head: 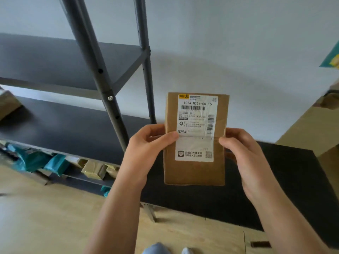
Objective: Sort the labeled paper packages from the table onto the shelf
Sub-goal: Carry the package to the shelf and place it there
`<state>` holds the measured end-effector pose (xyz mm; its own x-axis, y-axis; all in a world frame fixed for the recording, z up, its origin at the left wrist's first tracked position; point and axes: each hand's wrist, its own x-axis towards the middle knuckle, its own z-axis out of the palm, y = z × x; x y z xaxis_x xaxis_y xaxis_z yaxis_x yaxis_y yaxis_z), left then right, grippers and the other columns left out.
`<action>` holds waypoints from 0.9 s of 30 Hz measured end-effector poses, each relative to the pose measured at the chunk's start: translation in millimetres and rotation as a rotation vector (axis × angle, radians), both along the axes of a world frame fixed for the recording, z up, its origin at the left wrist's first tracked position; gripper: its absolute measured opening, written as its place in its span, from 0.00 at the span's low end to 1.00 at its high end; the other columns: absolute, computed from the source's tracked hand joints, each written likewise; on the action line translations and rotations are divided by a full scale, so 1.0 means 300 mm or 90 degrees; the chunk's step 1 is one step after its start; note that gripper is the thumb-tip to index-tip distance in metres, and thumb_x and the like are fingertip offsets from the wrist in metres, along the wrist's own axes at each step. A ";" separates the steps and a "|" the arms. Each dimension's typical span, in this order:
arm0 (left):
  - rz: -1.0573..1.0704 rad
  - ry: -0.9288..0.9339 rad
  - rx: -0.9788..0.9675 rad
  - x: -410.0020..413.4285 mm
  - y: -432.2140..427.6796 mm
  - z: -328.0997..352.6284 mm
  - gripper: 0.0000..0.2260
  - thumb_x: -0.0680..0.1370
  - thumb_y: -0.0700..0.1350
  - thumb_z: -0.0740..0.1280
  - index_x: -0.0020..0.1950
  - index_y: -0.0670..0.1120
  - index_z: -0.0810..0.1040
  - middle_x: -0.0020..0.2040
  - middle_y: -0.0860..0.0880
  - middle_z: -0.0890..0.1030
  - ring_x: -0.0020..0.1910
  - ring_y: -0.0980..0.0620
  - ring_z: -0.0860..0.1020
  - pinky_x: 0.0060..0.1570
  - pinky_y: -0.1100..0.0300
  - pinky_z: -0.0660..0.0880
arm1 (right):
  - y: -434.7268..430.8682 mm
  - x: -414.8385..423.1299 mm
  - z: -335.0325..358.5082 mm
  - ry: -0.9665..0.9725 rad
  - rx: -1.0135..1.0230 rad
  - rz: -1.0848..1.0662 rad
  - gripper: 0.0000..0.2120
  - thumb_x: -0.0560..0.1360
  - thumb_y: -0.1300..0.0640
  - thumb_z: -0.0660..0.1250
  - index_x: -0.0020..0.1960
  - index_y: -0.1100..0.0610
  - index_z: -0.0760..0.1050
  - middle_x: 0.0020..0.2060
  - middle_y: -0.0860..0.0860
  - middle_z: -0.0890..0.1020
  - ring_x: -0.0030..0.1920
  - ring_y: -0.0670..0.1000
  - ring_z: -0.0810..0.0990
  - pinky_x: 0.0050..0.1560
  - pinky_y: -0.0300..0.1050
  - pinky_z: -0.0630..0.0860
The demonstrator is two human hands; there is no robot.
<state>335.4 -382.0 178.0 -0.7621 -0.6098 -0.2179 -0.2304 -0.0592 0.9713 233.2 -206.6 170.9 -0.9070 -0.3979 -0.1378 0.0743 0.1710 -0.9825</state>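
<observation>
You hold the brown paper package (195, 171) upright in front of you, above the black table (293, 180) and right of the shelf (60, 125). Your left hand (145, 149) and right hand (244, 153) each close a grip on its side edges. Its white label (197, 114) reads "102A N294-00 15" and "N294"; the smaller print is too blurred to read. Packages on the lower shelf are partly cut off.
</observation>
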 end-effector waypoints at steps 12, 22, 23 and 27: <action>0.147 0.021 0.009 0.465 -0.166 0.003 0.15 0.71 0.55 0.75 0.55 0.51 0.82 0.47 0.53 0.88 0.50 0.53 0.85 0.57 0.50 0.80 | -0.239 0.357 0.029 0.026 -0.003 0.127 0.06 0.76 0.54 0.66 0.53 0.52 0.77 0.43 0.43 0.86 0.43 0.40 0.84 0.45 0.39 0.74; 0.312 -0.003 0.025 1.110 -0.451 -0.055 0.09 0.74 0.51 0.73 0.53 0.51 0.83 0.41 0.56 0.88 0.39 0.60 0.86 0.36 0.67 0.79 | -0.623 0.942 -0.050 -0.033 0.012 0.279 0.08 0.78 0.51 0.65 0.57 0.50 0.78 0.47 0.45 0.85 0.45 0.40 0.84 0.34 0.31 0.75; 0.325 -0.009 0.024 1.177 -0.483 -0.057 0.09 0.74 0.51 0.73 0.53 0.51 0.83 0.41 0.55 0.88 0.39 0.59 0.86 0.38 0.65 0.79 | -0.671 0.998 -0.056 -0.024 0.018 0.297 0.10 0.78 0.50 0.66 0.58 0.49 0.78 0.48 0.44 0.85 0.46 0.40 0.84 0.34 0.31 0.76; 0.382 -0.010 0.030 1.351 -0.577 -0.062 0.12 0.75 0.51 0.73 0.55 0.48 0.84 0.47 0.50 0.88 0.49 0.52 0.86 0.49 0.58 0.81 | -0.824 1.149 -0.063 0.002 0.029 0.345 0.13 0.77 0.47 0.66 0.60 0.49 0.77 0.51 0.45 0.84 0.51 0.43 0.83 0.40 0.34 0.76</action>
<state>740.6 -555.1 159.5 -0.2841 -0.9220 -0.2632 -0.1574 -0.2259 0.9613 577.9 -453.7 152.0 -0.5743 -0.8022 -0.1632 -0.0397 0.2265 -0.9732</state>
